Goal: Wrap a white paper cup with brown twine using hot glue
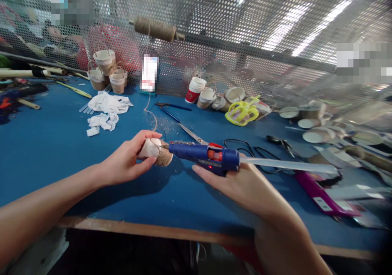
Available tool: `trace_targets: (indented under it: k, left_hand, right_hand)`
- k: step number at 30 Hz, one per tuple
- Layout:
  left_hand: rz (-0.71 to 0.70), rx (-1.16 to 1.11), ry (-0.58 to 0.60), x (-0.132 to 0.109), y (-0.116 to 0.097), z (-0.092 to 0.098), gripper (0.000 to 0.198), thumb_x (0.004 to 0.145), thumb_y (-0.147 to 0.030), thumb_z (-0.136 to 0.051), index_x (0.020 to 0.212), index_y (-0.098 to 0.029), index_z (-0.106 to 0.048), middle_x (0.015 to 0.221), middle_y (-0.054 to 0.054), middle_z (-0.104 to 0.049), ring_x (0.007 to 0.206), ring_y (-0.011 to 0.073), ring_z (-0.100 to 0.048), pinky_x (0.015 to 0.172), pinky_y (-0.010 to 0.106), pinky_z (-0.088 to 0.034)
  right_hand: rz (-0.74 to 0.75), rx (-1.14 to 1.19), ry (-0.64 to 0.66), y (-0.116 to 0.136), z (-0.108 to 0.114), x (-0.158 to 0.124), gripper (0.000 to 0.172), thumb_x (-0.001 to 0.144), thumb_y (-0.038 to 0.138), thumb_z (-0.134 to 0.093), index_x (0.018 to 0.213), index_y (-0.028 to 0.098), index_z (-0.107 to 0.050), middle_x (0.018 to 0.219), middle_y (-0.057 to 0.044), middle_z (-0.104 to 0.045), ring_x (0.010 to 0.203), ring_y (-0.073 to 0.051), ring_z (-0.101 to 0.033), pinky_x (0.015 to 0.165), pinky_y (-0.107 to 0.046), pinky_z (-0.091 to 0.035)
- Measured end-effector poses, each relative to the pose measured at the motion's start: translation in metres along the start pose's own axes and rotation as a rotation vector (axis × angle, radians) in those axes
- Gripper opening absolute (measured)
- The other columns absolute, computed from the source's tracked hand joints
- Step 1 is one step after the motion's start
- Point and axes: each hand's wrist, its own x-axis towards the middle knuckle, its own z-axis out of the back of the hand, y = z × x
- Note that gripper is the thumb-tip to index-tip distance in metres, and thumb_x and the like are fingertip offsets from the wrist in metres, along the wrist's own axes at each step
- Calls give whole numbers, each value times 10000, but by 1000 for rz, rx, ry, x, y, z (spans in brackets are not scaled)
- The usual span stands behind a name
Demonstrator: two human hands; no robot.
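My left hand (136,156) is closed around a small paper cup (150,147), tipped on its side, with twine (165,156) wound round its right part. From the cup a loose strand of twine (155,121) runs up toward a twine spool (154,28) on the mesh panel. My right hand (226,179) grips a blue hot glue gun (196,154), its red light lit. The gun's nozzle points left and meets the cup, or nearly so; I cannot tell which. A long clear glue stick (288,164) sticks out of its back.
Scissors (191,133) and blue-handled pliers (171,106) lie beyond the hands. Twine-covered cups (104,62) stand back left, near white scraps (110,103). A red-and-white cup stack (195,90), yellow woven piece (241,112), black cable (239,142) and purple power strip (324,195) are at right.
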Motion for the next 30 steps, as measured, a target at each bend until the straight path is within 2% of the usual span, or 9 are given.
trace_targets:
  k: [12, 17, 23, 30]
  left_hand:
    - [41, -7, -2, 0, 0, 1, 408, 792, -207, -484, 1166, -132, -341, 906, 69, -593, 676, 127, -547, 614, 248, -441]
    - [37, 28, -14, 1, 1, 1, 396, 800, -215, -476, 1168, -145, -346, 869, 50, -583, 666, 127, -549, 606, 243, -446]
    - [67, 8, -10, 1, 1, 1, 409, 798, -225, -476, 1174, -140, -339, 916, 68, -581, 713, 144, -564, 634, 258, -458]
    - [16, -38, 2, 0, 0, 0, 392, 800, -201, -480, 1163, -151, -338, 964, 66, -573, 703, 116, -548, 623, 219, -456]
  right_hand:
    - [52, -3, -18, 0, -2, -2, 79, 690, 276, -606, 659, 210, -577, 543, 43, -593, 473, -113, -546, 458, -206, -470]
    - [61, 37, -1, 2, -1, -3, 91, 693, 269, -597, 634, 213, -557, 546, 41, -586, 471, -106, -535, 461, -196, -468]
    - [43, 38, 22, 2, -2, -3, 99, 687, 270, -593, 616, 216, -549, 528, 41, -579, 457, -108, -528, 450, -202, -465]
    - [28, -17, -36, 2, 0, -1, 68, 675, 280, -594, 645, 219, -587, 576, 27, -635, 510, -145, -594, 489, -243, -504]
